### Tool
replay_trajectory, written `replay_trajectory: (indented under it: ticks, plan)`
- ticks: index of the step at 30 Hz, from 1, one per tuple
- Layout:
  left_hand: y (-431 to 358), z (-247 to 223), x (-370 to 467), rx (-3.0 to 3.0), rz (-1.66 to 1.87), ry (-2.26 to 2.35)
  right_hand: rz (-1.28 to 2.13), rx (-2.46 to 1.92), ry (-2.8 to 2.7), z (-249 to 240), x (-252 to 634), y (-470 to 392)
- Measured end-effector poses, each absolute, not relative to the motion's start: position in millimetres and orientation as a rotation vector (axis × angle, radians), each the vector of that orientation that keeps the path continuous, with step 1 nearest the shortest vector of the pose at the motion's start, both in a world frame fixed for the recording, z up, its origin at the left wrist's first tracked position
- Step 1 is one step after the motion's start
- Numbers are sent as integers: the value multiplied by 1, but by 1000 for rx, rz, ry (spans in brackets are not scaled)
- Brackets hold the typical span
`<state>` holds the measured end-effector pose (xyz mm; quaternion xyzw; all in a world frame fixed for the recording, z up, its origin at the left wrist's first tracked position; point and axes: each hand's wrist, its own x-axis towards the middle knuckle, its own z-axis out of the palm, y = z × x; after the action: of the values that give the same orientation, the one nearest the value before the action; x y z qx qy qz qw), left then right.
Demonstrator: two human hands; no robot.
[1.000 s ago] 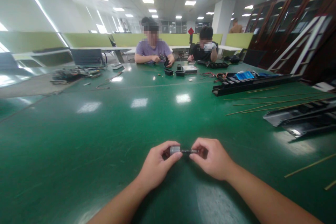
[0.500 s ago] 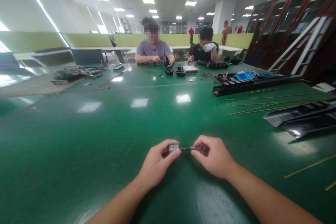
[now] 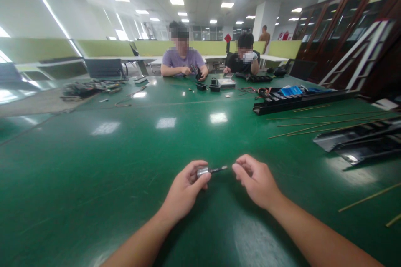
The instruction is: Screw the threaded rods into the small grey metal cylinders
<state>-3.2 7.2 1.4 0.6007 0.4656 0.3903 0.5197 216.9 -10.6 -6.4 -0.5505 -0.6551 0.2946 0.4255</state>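
Note:
My left hand (image 3: 187, 187) is closed around a short silver metal cylinder (image 3: 202, 171), gripping it between thumb and fingers. From the cylinder's right end a thin dark rod-like part with a pale tip sticks out, slanting slightly upward; its exact kind is unclear. My right hand (image 3: 258, 183) hovers just right of that tip without touching it. Its fingers are loosely curled, the thumb is apart from them, and nothing shows in its grasp. Both hands are above the green tabletop (image 3: 125, 167).
Thin yellowish rods (image 3: 313, 126) lie on the right, near black channel-shaped rails (image 3: 363, 142). Farther back is a long black rail (image 3: 291, 102) with blue pieces and wires. Small black boxes (image 3: 214, 87) stand before two seated people. A cluttered pile (image 3: 83, 87) lies far left.
My right hand has let go of the rod-like part's end and moved slightly away. My left hand has shifted a little left with the cylinder, and the rod now tilts upward.

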Motion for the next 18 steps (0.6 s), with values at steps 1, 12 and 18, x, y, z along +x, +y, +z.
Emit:
replay_trajectory:
  ticks: [1, 12, 18]
  plan:
    - [8, 0, -4, 1415, 973, 1101, 758, -1368, -1634, -7, 217, -10]
    - [18, -8, -11, 962, 1249, 992, 821, -1291, -1649, -15, 215, -9]
    - [7, 16, -22, 897, 1294, 1059, 805, -1265, -1665, -15, 215, -6]
